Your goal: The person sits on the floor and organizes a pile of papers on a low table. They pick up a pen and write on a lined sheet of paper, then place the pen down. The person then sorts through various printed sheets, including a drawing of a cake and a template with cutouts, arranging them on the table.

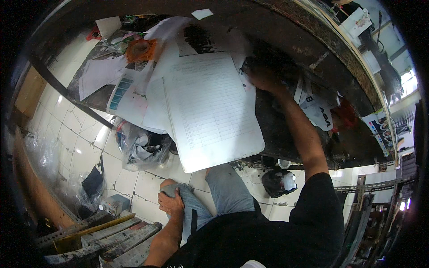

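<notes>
My left hand (171, 203) rests on my left knee with its fingers apart and nothing in it. My right arm stretches forward over the dark table. In the shadow past the paper's right edge, my right hand (264, 80) is dim, and its fingers are hard to make out. A small white and dark item (245, 79) lies by its fingertips; whether the hand grips it I cannot tell. Left of that hand, a thick stack of ruled sheets (214, 111) with handwriting lies in front of me, its near edge overhanging the table.
Loose papers (100, 73) and an orange roll (140, 50) cover the table's left part. Crumpled printed wrapping (316, 111) lies on the right. A dark ledge (308, 33) overhangs the back. Below are a clear plastic bag (138, 149), a black bag (275, 182) and metal bars (120, 241).
</notes>
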Action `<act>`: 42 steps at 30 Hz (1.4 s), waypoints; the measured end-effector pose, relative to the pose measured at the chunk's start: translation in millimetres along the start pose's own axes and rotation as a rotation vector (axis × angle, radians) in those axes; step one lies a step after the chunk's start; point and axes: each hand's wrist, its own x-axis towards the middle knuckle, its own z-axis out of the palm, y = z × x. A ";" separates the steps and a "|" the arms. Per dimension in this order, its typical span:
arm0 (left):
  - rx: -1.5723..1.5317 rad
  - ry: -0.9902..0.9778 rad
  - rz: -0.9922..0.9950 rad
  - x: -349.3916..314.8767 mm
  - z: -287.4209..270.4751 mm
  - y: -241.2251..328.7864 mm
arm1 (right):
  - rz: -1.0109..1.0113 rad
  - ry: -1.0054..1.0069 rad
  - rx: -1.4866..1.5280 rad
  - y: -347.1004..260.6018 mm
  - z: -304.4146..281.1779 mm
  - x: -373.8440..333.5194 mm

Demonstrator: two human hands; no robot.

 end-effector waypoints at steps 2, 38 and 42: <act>0.002 0.005 -0.014 2.2 2.3 0.8 | 0.172 0.075 0.251 -5.5 -2.0 3.8; 0.102 0.071 0.019 8.2 16.0 -3.7 | 0.310 0.310 0.088 85.7 11.3 -42.9; 0.089 0.125 0.051 6.3 24.0 -10.7 | 0.281 -0.093 0.096 7.5 -35.2 -63.8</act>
